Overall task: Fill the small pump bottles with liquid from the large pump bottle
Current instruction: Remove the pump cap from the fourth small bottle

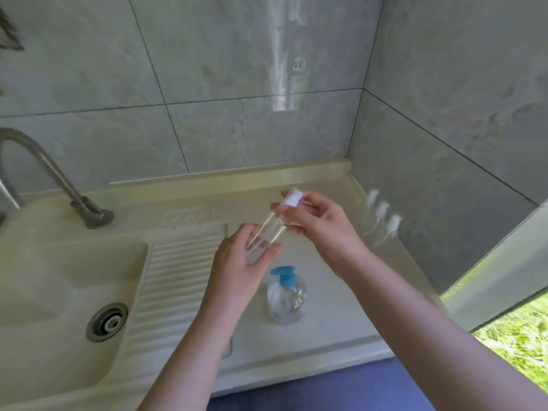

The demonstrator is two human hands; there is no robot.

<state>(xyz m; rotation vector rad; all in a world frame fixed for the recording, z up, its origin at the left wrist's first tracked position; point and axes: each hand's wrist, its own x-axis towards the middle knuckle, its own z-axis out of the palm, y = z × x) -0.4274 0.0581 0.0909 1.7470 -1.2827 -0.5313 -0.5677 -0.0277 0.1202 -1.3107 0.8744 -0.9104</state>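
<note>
We have the small bottle [268, 229] tilted in the air above the counter [326, 330]: left hand [241, 262] curled round its clear base, right hand [318, 225] pinching the white pump cap [292, 198]. Clear plastic looks slick, so a hard twist on the cap could spin it loose and drop it. The large bottle [286, 298] stands right below and could get knocked over; three more small bottles [382, 215] wait by the right wall.

Cream counter [326, 330], large pump bottle [286, 298] upright
</note>
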